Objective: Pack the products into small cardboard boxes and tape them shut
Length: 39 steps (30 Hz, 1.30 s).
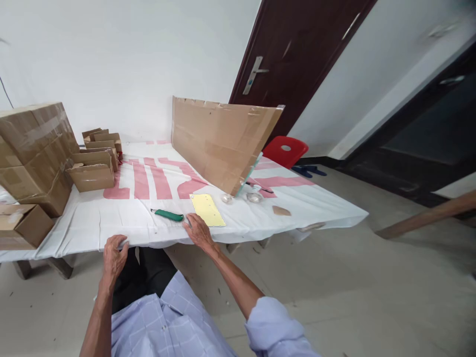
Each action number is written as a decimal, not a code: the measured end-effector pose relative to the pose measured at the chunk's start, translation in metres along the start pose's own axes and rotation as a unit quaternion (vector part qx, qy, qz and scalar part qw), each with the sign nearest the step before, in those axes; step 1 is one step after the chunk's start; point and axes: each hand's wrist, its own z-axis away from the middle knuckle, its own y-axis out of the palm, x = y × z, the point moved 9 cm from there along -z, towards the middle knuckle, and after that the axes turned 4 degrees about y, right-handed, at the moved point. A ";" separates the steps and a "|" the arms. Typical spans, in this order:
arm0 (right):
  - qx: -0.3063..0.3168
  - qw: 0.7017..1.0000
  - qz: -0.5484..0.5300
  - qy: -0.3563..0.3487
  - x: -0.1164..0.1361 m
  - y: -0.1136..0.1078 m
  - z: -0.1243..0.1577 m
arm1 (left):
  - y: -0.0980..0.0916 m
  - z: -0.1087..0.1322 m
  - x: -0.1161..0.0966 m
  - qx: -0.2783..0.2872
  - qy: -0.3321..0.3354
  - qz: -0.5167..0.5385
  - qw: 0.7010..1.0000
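Observation:
My left hand (113,255) rests on the near edge of the white-covered table (111,225), fingers curled over the rim, nothing held. My right hand (199,230) lies flat on the table with fingers stretched out, touching the lower left corner of a pale yellow sheet (207,209). A green-handled utility knife (168,214) lies just left of that hand. A large cardboard panel (219,141) stands on edge behind the sheet.
Big taped cartons (33,148) and a small one (22,225) stand at the left, several small open boxes (94,166) behind. Two clear tape rolls (255,197) and a brown scrap (281,211) lie right. A red stool (285,150) and dark door (297,54) are beyond.

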 end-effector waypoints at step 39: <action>-0.023 0.997 0.008 -0.077 0.063 0.052 -0.011 | -0.294 0.002 0.128 -0.361 -0.240 -0.114 0.894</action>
